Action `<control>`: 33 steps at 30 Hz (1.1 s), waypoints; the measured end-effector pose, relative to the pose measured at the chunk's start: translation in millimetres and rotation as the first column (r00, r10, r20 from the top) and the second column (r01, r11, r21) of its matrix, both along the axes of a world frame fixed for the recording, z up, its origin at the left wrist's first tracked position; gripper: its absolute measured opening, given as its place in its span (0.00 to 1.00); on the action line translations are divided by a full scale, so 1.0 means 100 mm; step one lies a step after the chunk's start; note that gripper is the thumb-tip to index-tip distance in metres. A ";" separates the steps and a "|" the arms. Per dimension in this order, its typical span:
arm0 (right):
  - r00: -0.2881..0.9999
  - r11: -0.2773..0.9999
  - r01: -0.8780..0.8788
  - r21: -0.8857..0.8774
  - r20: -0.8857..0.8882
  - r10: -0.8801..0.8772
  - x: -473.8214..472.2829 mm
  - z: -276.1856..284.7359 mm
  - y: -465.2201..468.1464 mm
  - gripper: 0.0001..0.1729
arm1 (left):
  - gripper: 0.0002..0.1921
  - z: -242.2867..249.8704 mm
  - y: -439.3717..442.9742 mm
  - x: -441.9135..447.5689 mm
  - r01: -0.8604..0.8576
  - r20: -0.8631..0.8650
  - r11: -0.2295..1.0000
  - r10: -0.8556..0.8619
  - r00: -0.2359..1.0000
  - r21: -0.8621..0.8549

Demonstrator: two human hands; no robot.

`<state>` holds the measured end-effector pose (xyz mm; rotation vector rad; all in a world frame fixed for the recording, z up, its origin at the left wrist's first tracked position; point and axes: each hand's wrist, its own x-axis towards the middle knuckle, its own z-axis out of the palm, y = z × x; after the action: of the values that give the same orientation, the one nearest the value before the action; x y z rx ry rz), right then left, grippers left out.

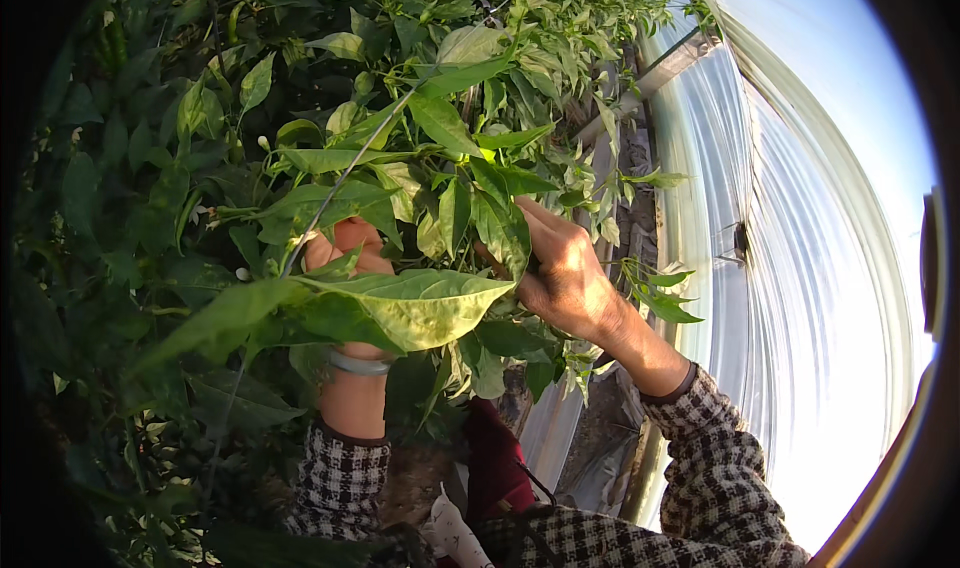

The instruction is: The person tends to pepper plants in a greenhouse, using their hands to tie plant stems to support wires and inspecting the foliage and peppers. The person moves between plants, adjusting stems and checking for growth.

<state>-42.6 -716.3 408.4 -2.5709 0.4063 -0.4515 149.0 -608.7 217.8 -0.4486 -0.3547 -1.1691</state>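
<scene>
Both hands reach in among the leafy stems of a pepper plant [450, 133]. My left hand [351, 247] shows between leaves, its fingers bent; a broad pale-mottled leaf [420, 305] in front covers much of the palm. A grey bangle [360, 363] circles that wrist. To the right, my right hand [561, 268] has curled fingers whose tips vanish behind a drooping leaf [501, 230]. What either hand holds is hidden by foliage. A thin support wire or string [352, 167] slants past the left hand.
Dense pepper foliage [150, 140] fills the left side, with small white buds. On the right, clear plastic greenhouse sheeting [795, 283] curves down beside a pale post [652, 80]. Dark red cloth [495, 455] and a white patterned item [455, 530] show near my body.
</scene>
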 end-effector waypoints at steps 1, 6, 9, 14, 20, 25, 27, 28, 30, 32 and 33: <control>1.000 1.000 0.017 0.023 -0.006 -0.016 -0.01 0.01 -0.02 0.22 | 0.21 0.10 0.00 -0.08 -0.151 0.032 0.983 0.149 0.988 0.106; 0.992 0.994 0.107 0.021 0.066 -0.108 -0.38 -0.04 -0.30 0.18 | 0.21 0.65 -0.21 -0.78 -0.587 0.350 0.598 0.474 0.808 0.546; 0.998 0.998 0.064 -0.008 0.001 -0.064 -0.47 -0.11 -0.50 0.11 | 0.23 0.91 -0.18 -0.83 -0.539 0.272 0.637 0.474 0.838 0.551; 0.998 0.897 0.059 -0.439 0.024 -0.053 -0.88 -0.17 -0.75 0.16 | 0.21 0.64 -0.33 -1.10 -0.500 0.330 0.742 0.383 0.863 0.447; 0.975 0.994 0.112 -0.002 0.194 -0.110 -0.66 -0.21 -0.73 0.18 | 0.16 1.00 -0.14 -0.95 -0.547 0.410 0.741 0.393 0.823 0.389; 0.996 0.995 -0.069 -0.071 0.052 0.073 -0.54 -0.02 -0.45 0.31 | 0.07 1.08 0.06 -0.59 -0.343 0.009 0.768 0.402 0.915 0.540; 0.975 0.974 -0.199 -0.109 0.077 0.208 -0.28 0.08 -0.22 0.40 | 0.07 1.12 0.21 -0.30 -0.388 0.079 0.862 0.384 0.920 0.327; 0.965 0.967 -0.236 -0.100 0.093 0.245 -0.18 0.15 -0.09 0.44 | 0.07 1.14 0.26 -0.23 -0.430 0.106 0.808 0.425 0.899 0.402; 0.961 0.965 -0.260 0.034 0.101 0.256 -0.13 0.14 0.07 0.45 | 0.07 1.12 0.28 -0.18 -0.438 0.069 0.797 0.453 0.889 0.416; 0.956 0.951 -0.289 -0.107 0.017 0.292 -0.09 0.29 0.16 0.44 | 0.07 1.10 0.30 0.04 -0.449 0.139 0.849 0.427 0.893 0.279; 0.957 0.948 -0.279 -0.153 0.043 0.289 -0.05 0.30 0.21 0.41 | 0.07 1.11 0.32 0.09 -0.462 0.151 0.857 0.438 0.886 0.228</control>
<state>-47.9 -695.1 438.0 -2.6895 -0.0243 -0.4719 157.9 -576.4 329.2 -0.0693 -0.3596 -0.7603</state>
